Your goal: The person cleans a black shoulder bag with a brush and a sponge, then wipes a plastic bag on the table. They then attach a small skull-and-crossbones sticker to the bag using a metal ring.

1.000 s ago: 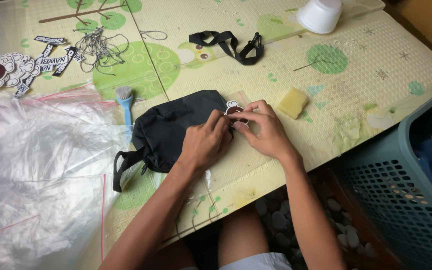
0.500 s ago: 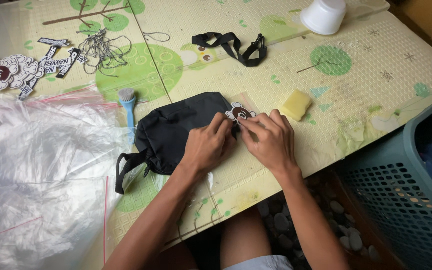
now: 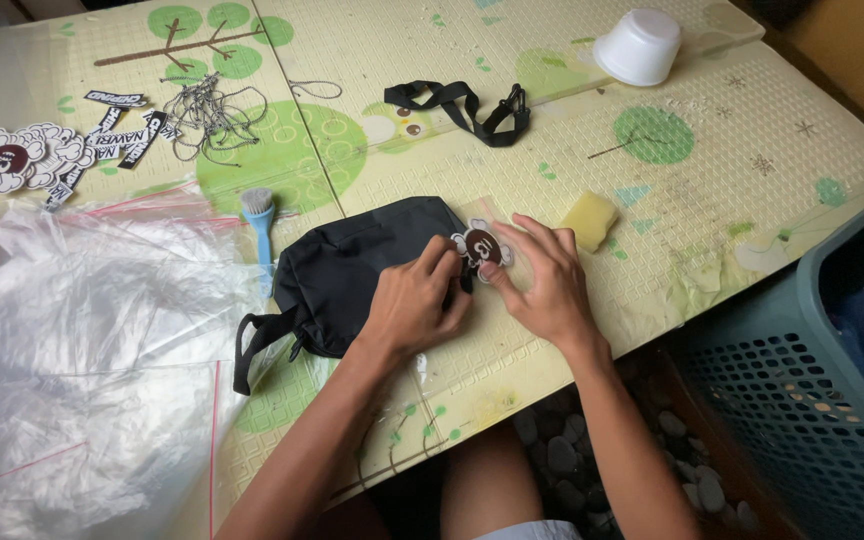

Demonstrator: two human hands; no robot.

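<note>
- Surface: pale yellow-green foam play mat (image 3: 752, 190) w/ tree prints, laid over a low table; pebble floor shows near the knees.
- Change vs. half a sec ago: the brown-and-white cartoon patch (image 3: 479, 246) is now plainly exposed at the right end of the black fabric pouch (image 3: 352, 265); earlier my fingers covered most of it. Left hand (image 3: 414, 305) has slid back a bit, right hand (image 3: 542, 280) spread wider.
- I read that as the patch being set/pressed at the pouch edge, not yet let go.
- Fingers: left curled, tips pinching the patch's left side against the pouch; right mostly extended, thumb + index tip pressing the patch's right edge.
- Yellow sponge block (image 3: 589, 220) just right of the right hand, untouched.
- Containers: white plastic cup (image 3: 638, 46) upside down, far right, contents hidden. Teal perforated basket (image 3: 802, 400) near right, w/ dark blue cloth inside. Clear plastic bags (image 3: 72, 350) heaped at left; can't tell what's in them.
- Blue-handled brush (image 3: 260, 225) left of pouch; black strap (image 3: 467, 105) far centre; more patches (image 3: 12, 160) far left.
</note>
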